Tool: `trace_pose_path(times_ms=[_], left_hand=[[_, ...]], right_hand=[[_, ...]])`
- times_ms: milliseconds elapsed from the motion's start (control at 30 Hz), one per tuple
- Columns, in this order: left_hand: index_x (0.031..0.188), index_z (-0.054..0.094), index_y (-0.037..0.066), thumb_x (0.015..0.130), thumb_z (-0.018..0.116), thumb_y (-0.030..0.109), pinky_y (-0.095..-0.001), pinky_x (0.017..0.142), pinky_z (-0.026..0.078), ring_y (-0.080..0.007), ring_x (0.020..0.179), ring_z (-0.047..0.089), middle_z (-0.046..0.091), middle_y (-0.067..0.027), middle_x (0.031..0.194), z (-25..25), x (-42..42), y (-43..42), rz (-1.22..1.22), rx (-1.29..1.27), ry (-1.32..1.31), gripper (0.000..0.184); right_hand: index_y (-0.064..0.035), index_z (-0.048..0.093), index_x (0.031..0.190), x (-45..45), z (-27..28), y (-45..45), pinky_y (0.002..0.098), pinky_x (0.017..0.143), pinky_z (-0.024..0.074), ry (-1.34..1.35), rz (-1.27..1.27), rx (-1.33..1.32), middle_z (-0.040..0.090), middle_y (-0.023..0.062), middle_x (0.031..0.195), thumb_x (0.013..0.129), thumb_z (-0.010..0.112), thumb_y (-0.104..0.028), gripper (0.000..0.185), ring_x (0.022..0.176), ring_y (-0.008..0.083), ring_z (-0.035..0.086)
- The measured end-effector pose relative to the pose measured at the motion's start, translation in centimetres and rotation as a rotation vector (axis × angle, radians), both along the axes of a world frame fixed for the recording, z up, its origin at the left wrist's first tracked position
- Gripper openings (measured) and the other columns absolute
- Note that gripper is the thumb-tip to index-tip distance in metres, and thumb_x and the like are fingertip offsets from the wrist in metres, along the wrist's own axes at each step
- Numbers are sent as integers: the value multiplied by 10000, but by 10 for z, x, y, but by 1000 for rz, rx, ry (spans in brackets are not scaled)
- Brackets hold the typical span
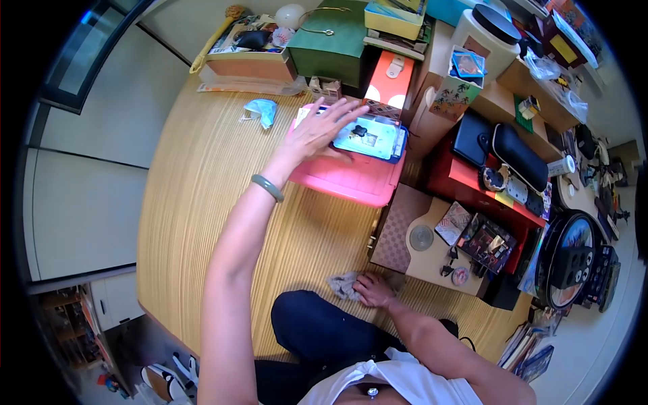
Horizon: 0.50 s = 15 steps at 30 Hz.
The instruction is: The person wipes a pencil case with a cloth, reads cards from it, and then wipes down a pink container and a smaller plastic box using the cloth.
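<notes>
My left hand (317, 132), a green bangle (267, 188) on its wrist, reaches over the left part of a pink plastic box (351, 177). Its fingers are spread out, and whether they touch the box or the items on top cannot be made out. On the box lies a blue-edged case (378, 138) with a clear front and a small dark shape on it. Near the table's front edge, my right hand (373, 290) has its fingers curled on a crumpled grey cloth (344, 285) against the wood. A brown checked box (401, 233) stands just beyond that hand.
On the wooden table (196, 216) a blue face mask (261, 112) lies left of the pink box. A green box (327, 44) and an orange box (389, 81) line the back. To the right, a red box (466, 172) carries black cases. My raised knee (310, 324) is at the front edge.
</notes>
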<state>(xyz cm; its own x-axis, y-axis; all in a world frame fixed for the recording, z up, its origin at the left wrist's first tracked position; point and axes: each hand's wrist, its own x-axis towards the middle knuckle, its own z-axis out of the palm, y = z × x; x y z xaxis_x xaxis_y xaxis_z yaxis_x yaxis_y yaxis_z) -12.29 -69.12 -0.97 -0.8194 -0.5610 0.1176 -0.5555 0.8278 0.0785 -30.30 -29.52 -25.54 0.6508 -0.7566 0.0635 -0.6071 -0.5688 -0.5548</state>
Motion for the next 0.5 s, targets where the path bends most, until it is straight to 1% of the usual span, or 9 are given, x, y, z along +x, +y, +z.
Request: trace_pose_path(times_ms=[33,67,167,200,300,367,433,467,500], left_hand=[[1545,188,212,649,796,534,-568,1153,234,-291,1407,342,314,-72,1548,4,1,2,9,2,40,1129],[1539,214,189,651,794,528,-549,1164,223,-271,1420,327,309,-53,1557,6,2,4,32,29,1,1113],[1530,249,177,654,788,524,-519,1177,216,-272,1434,302,308,-58,1559,2,4,8,-21,50,39,1086],[1523,271,162,664,778,521,-471,1190,215,-270,1443,283,309,-64,1559,2,4,10,-29,13,42,1060],[1528,247,157,684,750,562,-446,1197,218,-277,1441,284,313,-67,1557,11,-3,26,7,-11,47,1063],[1515,281,139,687,768,522,-430,1184,248,-278,1425,313,353,-75,1529,18,-8,44,-1,7,79,1034],[1473,368,112,696,789,458,-424,1124,335,-288,1340,419,444,-103,1443,21,-13,68,-16,-18,255,948],[1366,497,91,715,799,402,-418,986,452,-293,1166,544,550,-121,1285,15,-19,91,6,-92,379,782],[1287,559,86,707,811,374,-409,919,488,-298,1085,582,591,-114,1198,4,-22,114,32,-71,448,694]], right_hand=[[-192,556,1184,0,0,-1,464,947,412,-8,2,-56,486,72,1240,759,647,-342,459,1166,311,447],[-194,555,1179,-1,1,-2,461,941,415,-13,0,-110,484,74,1238,723,672,-342,494,1157,308,453],[-188,551,1184,-1,-1,-3,464,960,403,-21,30,-84,484,76,1244,727,671,-344,498,1166,315,447],[-183,543,1206,-2,-3,-3,470,977,394,-30,35,-58,481,77,1269,739,661,-346,508,1183,322,439],[-179,536,1234,-2,-2,-2,473,1003,374,-21,29,-78,474,78,1301,753,646,-357,524,1203,326,431],[-180,532,1254,-2,-2,-1,473,1025,354,15,42,-36,474,83,1313,764,631,-369,534,1220,328,422],[-179,536,1251,-2,-5,-1,475,1036,338,7,47,-28,478,87,1310,766,630,-368,529,1224,329,417],[-176,540,1247,-2,-3,-2,481,1039,334,-10,46,-23,481,90,1306,764,634,-365,527,1224,332,416],[-176,540,1247,-3,-1,-4,481,1039,334,-11,41,-19,481,90,1306,764,634,-365,527,1224,332,416]])
